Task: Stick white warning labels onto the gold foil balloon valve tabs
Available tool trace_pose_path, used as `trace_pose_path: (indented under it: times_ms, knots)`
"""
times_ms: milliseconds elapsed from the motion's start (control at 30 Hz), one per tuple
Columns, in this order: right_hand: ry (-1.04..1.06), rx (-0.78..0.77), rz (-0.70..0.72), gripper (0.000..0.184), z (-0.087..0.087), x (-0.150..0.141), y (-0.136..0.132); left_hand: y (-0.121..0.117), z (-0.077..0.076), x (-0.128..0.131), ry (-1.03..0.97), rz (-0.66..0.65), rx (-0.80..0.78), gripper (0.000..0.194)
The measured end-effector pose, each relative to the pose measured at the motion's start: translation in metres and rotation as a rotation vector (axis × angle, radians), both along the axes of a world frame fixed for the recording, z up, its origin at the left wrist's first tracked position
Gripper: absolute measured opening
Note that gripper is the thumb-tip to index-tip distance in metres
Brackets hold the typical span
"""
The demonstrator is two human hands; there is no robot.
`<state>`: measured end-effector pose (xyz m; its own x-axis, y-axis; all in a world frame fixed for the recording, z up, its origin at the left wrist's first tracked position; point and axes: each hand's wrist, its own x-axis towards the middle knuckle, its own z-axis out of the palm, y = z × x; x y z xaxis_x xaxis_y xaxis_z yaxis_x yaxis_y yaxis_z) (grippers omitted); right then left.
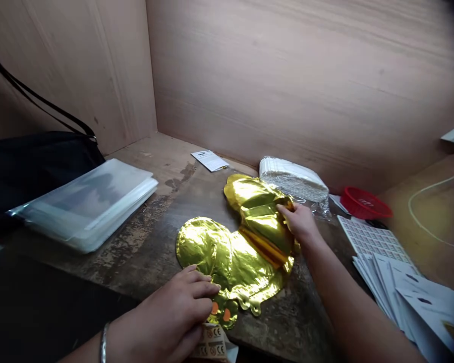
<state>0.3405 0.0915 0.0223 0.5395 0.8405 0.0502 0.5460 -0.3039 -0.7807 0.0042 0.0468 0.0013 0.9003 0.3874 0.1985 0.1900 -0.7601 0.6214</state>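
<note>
Gold foil piece (pixel 245 262) on the worn table (pixel 162 201), gripped by my right hand (pixel 301 222)

In the head view, the shiny gold foil piece lies creased in the middle of the table, between my two hands. My right hand pinches it at its upper right part, where a darker fold stands up from the rest. My left hand (pixel 183 300), with a bracelet (pixel 103 344) at the wrist, lies at the near left edge, fingers bent over the foil; I cannot tell whether they grip anything. Beside those fingertips are small orange spots (pixel 226 314) on a gold lobe, and just below them a brown sticker sheet (pixel 214 334) printed with CE marks.

To my left sits a stack of clear plastic sleeves (pixel 98 201), with a black bag (pixel 41 164) behind it. Beyond the foil are a white card (pixel 210 160) and a plastic-wrapped white pack (pixel 293 176). On my right, a red basket (pixel 366 205) stands behind a sheet of printed labels (pixel 374 241), and nearer to me white cards (pixel 408 292) lie fanned out.
</note>
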Motion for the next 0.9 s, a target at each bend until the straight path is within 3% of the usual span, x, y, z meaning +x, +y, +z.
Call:
trace_pose_path:
  times_ms: [133, 200, 267, 367, 400, 433, 467, 533, 600, 667, 767, 833, 900]
  knots:
    - [-0.211, -0.061, -0.233, 0.021, 0.003, 0.043, 0.024, 0.002, -0.004, 0.000, 0.011, -0.005, -0.071, 0.021]
    - [-0.296, -0.044, -0.278, 0.024, 0.009, 0.039, 0.019, 0.004, -0.005, -0.001, 0.008, -0.006, -0.112, 0.023]
    - [-0.365, 0.005, -0.266, 0.031, 0.014, 0.016, -0.001, 0.005, -0.003, -0.003, 0.001, 0.004, -0.160, 0.019]
    - [-0.371, 0.049, -0.045, 0.034, 0.015, -0.044, -0.052, 0.006, 0.006, -0.006, 0.012, 0.073, -0.325, 0.007]
    - [-0.327, 0.030, 0.136, 0.030, 0.014, -0.066, -0.071, 0.006, 0.010, -0.007, 0.035, 0.117, -0.420, 0.008]
    - [-0.245, 0.018, 0.385, 0.035, 0.013, -0.088, -0.090, 0.006, 0.014, -0.006, 0.060, 0.157, -0.529, 0.011]
    - [-0.146, -0.012, 0.541, 0.042, 0.011, -0.106, -0.108, 0.006, 0.018, -0.006, 0.071, 0.189, -0.644, 0.013]
    - [0.089, -0.079, 0.657, 0.044, 0.005, -0.134, -0.132, 0.005, 0.022, -0.005, 0.071, 0.220, -0.835, 0.015]
    - [0.334, -0.163, 0.641, 0.029, -0.003, -0.149, -0.143, 0.002, 0.024, -0.005, 0.054, 0.243, -0.924, 0.015]
    - [0.548, -0.196, 0.534, 0.018, -0.010, -0.153, -0.144, -0.002, 0.024, -0.009, 0.064, 0.287, -0.869, 0.018]
    - [0.784, -0.151, 0.336, 0.019, -0.018, -0.154, -0.145, -0.011, 0.021, -0.019, 0.095, 0.376, -0.651, 0.021]
    - [0.856, -0.152, 0.300, 0.021, -0.022, -0.154, -0.150, -0.017, 0.019, -0.025, 0.096, 0.416, -0.570, 0.015]
    - [0.791, -0.192, 0.343, 0.022, -0.023, -0.153, -0.156, -0.021, 0.016, -0.027, 0.087, 0.435, -0.596, 0.012]
